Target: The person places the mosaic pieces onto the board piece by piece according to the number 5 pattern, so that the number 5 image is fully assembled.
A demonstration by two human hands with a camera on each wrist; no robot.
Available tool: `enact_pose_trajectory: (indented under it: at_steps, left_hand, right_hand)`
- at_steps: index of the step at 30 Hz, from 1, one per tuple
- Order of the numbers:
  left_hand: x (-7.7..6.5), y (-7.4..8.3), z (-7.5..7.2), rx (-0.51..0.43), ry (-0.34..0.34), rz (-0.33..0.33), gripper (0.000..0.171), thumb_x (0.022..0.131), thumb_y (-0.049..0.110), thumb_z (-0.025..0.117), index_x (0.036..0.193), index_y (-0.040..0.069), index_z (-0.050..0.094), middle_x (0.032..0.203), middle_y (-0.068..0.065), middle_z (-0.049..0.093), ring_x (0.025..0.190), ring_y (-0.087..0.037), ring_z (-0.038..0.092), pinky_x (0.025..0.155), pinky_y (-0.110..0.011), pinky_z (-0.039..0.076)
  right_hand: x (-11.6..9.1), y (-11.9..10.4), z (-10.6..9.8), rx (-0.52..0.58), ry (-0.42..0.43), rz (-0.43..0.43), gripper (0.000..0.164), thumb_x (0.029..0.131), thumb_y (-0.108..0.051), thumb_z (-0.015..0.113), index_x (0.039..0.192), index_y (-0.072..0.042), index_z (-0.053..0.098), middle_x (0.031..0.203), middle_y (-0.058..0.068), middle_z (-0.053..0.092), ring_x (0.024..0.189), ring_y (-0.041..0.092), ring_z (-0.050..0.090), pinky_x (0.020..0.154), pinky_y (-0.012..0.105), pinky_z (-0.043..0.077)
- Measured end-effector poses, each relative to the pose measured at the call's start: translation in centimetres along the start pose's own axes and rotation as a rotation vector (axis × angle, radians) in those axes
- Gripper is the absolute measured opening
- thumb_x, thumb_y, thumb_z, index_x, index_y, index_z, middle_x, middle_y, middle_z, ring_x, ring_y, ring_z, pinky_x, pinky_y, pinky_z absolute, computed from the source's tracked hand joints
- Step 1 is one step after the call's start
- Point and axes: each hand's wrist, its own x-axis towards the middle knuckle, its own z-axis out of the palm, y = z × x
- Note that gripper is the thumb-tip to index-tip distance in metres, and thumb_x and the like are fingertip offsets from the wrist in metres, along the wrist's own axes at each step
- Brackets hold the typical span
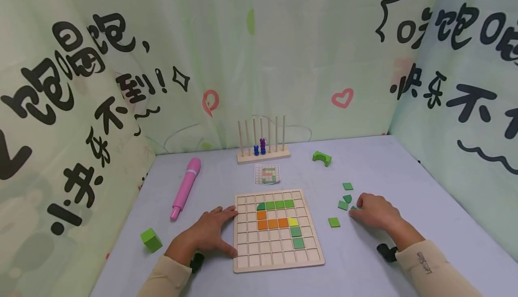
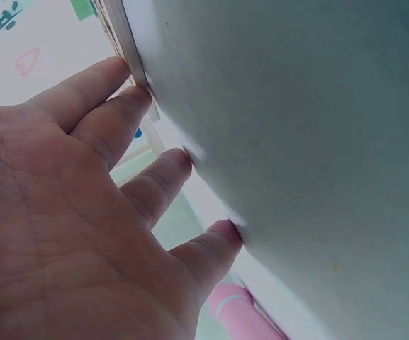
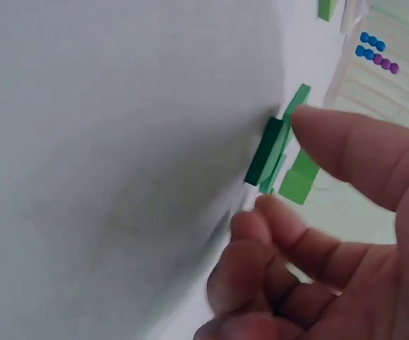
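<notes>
A wooden grid board lies on the table, with green, orange and yellow tiles set in some of its squares. My left hand rests at the board's left edge, its fingers spread and fingertips against the rim, also seen in the left wrist view. To the right of the board, my right hand is low over the table beside a small green tile. The thumb is near one end of that tile and the bent fingers near the other, with a gap between them. Several loose green tiles lie just left of this hand.
Behind the board lie a printed pattern card and a peg stand with blue and purple beads. A green arch block is at the back right. On the left are a pink microphone-shaped toy and a green cube.
</notes>
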Motion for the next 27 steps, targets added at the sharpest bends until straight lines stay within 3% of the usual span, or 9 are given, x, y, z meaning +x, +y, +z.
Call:
enact_pose_trajectory:
  at_steps: [4, 13, 19, 27]
  left_hand:
    - [0.0, -0.1, 0.0, 0.002, 0.0, 0.005, 0.112, 0.06, 0.056, 0.097, 0.156, 0.022, 0.049, 0.167, 0.004, 0.039, 0.156, -0.04, 0.027, 0.123, -0.068, 0.023]
    - [0.1, -0.2, 0.2, 0.007, 0.001, 0.0, 0.113, 0.06, 0.058, 0.097, 0.155, 0.023, 0.049, 0.167, 0.004, 0.039, 0.156, -0.04, 0.028, 0.122, -0.068, 0.025]
    - [0.1, -0.1, 0.2, 0.01, 0.002, -0.007, 0.112, 0.06, 0.057, 0.097, 0.156, 0.023, 0.049, 0.167, 0.004, 0.039, 0.156, -0.04, 0.027, 0.123, -0.067, 0.025]
    - [0.1, 0.0, 0.1, 0.011, -0.003, -0.016, 0.112, 0.06, 0.056, 0.098, 0.155, 0.024, 0.049, 0.167, 0.005, 0.039, 0.156, -0.039, 0.027, 0.123, -0.067, 0.025]
  right_hand:
    - [0.0, 0.0, 0.1, -0.016, -0.019, 0.027, 0.033, 0.097, -0.025, 0.07, 0.104, 0.007, 0.064, 0.09, 0.015, 0.065, 0.08, 0.027, 0.057, 0.068, 0.041, 0.051]
    - [0.7, -0.3, 0.6, 0.026, 0.052, -0.024, 0.017, 0.091, -0.011, 0.074, 0.096, 0.0, 0.062, 0.086, 0.011, 0.06, 0.081, 0.026, 0.055, 0.07, 0.039, 0.048]
    - [0.6, -0.6, 0.9, 0.086, 0.08, -0.127, 0.015, 0.088, -0.003, 0.074, 0.097, -0.002, 0.062, 0.082, 0.006, 0.054, 0.079, 0.022, 0.052, 0.067, 0.034, 0.043]
    - [-0.4, -2.2, 0.9, 0.198, 0.108, -0.316, 0.009, 0.09, -0.002, 0.068, 0.099, -0.003, 0.067, 0.083, 0.001, 0.061, 0.077, 0.016, 0.052, 0.066, 0.029, 0.045]
